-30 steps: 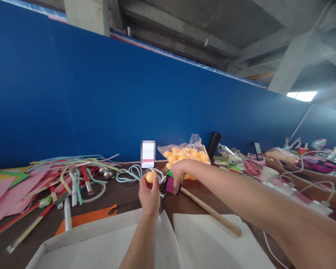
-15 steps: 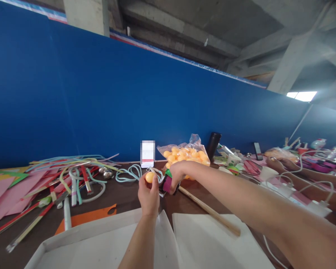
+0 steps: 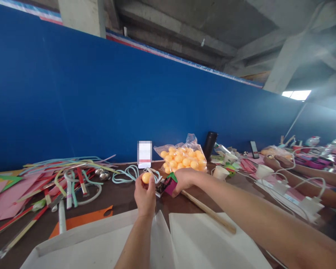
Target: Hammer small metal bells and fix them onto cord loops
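My left hand (image 3: 145,195) is raised over the brown table (image 3: 120,198) with its fingers closed round an orange ball (image 3: 146,177). My right hand (image 3: 184,178) reaches in from the right and grips a small magenta and green piece (image 3: 170,184) just right of the ball. A small white tray of dark bits (image 3: 160,188) sits between the two hands. Behind them lies a clear bag of orange balls (image 3: 182,158). A long wooden stick (image 3: 207,211) runs from under my right hand toward the lower right.
White cardboard sheets (image 3: 207,243) lie near me. Coloured paper strips, tubes and pens (image 3: 64,179) are piled at left, with a white card (image 3: 144,154) and a black cylinder (image 3: 210,145) by the blue wall. Another person's arms (image 3: 296,168), paper cups (image 3: 220,172) and white cables fill the right.
My right hand with the magenta piece has shifted a little to the right, away from the ball. The view has turned slightly, so everything sits lower and more to the left.
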Action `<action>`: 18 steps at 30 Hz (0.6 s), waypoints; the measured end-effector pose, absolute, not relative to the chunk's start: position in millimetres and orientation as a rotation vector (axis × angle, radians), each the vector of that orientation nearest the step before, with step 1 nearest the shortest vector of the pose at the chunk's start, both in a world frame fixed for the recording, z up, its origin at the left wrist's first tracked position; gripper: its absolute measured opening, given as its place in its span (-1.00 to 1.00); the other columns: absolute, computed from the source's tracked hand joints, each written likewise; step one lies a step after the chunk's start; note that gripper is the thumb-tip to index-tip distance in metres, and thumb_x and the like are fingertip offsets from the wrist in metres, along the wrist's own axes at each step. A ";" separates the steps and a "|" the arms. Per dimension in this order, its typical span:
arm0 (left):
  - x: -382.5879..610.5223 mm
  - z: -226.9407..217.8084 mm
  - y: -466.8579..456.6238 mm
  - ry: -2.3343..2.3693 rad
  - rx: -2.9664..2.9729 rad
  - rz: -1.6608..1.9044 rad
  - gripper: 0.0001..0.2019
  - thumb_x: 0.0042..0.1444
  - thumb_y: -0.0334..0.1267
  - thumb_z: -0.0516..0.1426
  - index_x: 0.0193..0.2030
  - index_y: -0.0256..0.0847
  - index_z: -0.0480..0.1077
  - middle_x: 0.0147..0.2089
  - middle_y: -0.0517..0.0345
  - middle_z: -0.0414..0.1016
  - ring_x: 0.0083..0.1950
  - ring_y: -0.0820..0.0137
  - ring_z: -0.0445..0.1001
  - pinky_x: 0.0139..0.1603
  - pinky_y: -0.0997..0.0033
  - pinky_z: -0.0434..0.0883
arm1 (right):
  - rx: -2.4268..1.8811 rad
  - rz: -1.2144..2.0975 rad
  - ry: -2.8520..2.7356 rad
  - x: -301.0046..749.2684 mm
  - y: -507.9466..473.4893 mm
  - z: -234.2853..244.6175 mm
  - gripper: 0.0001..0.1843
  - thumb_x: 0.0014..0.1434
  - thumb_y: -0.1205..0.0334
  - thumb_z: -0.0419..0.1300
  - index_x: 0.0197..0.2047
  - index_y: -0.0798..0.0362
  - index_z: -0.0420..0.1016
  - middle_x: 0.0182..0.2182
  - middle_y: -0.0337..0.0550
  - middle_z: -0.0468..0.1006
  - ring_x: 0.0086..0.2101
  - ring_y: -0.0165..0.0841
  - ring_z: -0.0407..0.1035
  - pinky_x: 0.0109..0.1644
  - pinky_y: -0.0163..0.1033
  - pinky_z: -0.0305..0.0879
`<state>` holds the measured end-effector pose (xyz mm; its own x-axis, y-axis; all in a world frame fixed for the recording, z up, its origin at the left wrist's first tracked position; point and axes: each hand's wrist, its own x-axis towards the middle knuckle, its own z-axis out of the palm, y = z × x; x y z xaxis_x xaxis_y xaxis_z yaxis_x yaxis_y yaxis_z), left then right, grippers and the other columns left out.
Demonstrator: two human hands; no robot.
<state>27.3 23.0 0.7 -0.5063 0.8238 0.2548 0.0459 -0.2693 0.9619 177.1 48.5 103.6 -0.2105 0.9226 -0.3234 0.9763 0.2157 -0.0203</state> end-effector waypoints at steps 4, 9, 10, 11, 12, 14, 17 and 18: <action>26.8 0.1 24.1 1.477 1.114 1.816 -0.62 -0.02 0.00 0.12 -0.13 -0.20 0.36 -0.30 0.10 0.47 -0.31 0.33 0.44 -0.27 0.36 0.35 | 1.870 -0.350 2.352 190.3 25.6 90.2 -0.46 -0.29 -0.20 0.29 -0.21 -0.15 0.52 -0.33 -0.31 0.57 -0.29 -0.21 0.44 -0.36 -0.31 0.26; 25.9 -1.5 24.3 1.508 1.119 1.799 -0.61 -0.03 0.00 0.13 -0.12 -0.20 0.36 -0.28 0.09 0.48 -0.31 0.31 0.45 -0.24 0.34 0.35 | 2.176 -0.611 2.638 203.1 -7.6 56.7 -0.47 -0.19 -0.14 0.30 -0.10 -0.20 0.43 -0.25 -0.35 0.56 -0.20 -0.22 0.44 -0.21 -0.27 0.30; 25.8 -2.3 24.6 1.506 1.115 1.797 -0.61 -0.03 0.00 0.13 -0.12 -0.19 0.36 -0.28 0.09 0.48 -0.30 0.31 0.45 -0.24 0.34 0.36 | 2.301 -0.578 2.649 205.8 -14.7 48.7 -0.43 -0.19 -0.15 0.30 -0.07 -0.17 0.41 -0.20 -0.30 0.55 -0.16 -0.19 0.43 -0.16 -0.24 0.31; 25.7 -3.3 24.9 1.500 1.112 1.797 -0.61 -0.03 -0.01 0.13 -0.12 -0.19 0.36 -0.27 0.09 0.49 -0.30 0.31 0.45 -0.23 0.34 0.36 | 2.418 -0.524 2.666 208.7 -21.7 40.8 -0.37 -0.18 -0.16 0.30 -0.02 -0.14 0.37 -0.13 -0.24 0.52 -0.11 -0.17 0.40 -0.11 -0.21 0.30; 25.7 -4.4 25.4 1.491 1.111 1.794 -0.61 -0.04 -0.01 0.13 -0.11 -0.18 0.36 -0.27 0.09 0.49 -0.30 0.31 0.46 -0.23 0.33 0.36 | 2.528 -0.464 2.701 211.9 -28.4 33.4 -0.32 -0.18 -0.16 0.30 0.02 -0.12 0.33 -0.07 -0.21 0.50 -0.08 -0.17 0.38 -0.06 -0.20 0.28; 25.7 -6.7 26.6 1.466 1.111 1.784 -0.60 -0.05 -0.01 0.13 -0.10 -0.18 0.36 -0.27 0.10 0.49 -0.32 0.32 0.46 -0.24 0.33 0.37 | 2.693 -0.382 2.742 219.2 -39.9 21.4 -0.29 -0.19 -0.14 0.32 0.03 -0.09 0.28 -0.06 -0.18 0.49 -0.08 -0.19 0.39 -0.03 -0.21 0.28; 25.6 -9.0 28.4 1.488 1.109 1.778 -0.56 -0.05 0.02 0.13 -0.07 -0.19 0.34 -0.28 0.10 0.49 -0.32 0.32 0.47 -0.22 0.30 0.38 | 2.807 -0.256 2.758 233.8 -48.9 11.7 -0.30 -0.14 -0.06 0.31 0.06 -0.09 0.23 -0.09 -0.18 0.51 -0.12 -0.23 0.42 -0.05 -0.23 0.29; 25.4 -9.4 28.9 1.493 1.109 1.769 -0.55 -0.05 0.03 0.13 -0.06 -0.19 0.34 -0.28 0.10 0.49 -0.32 0.31 0.47 -0.22 0.29 0.38 | 2.843 -0.201 2.720 240.1 -49.1 10.3 -0.32 -0.12 -0.05 0.30 0.07 -0.09 0.23 -0.10 -0.19 0.52 -0.13 -0.23 0.43 -0.07 -0.23 0.29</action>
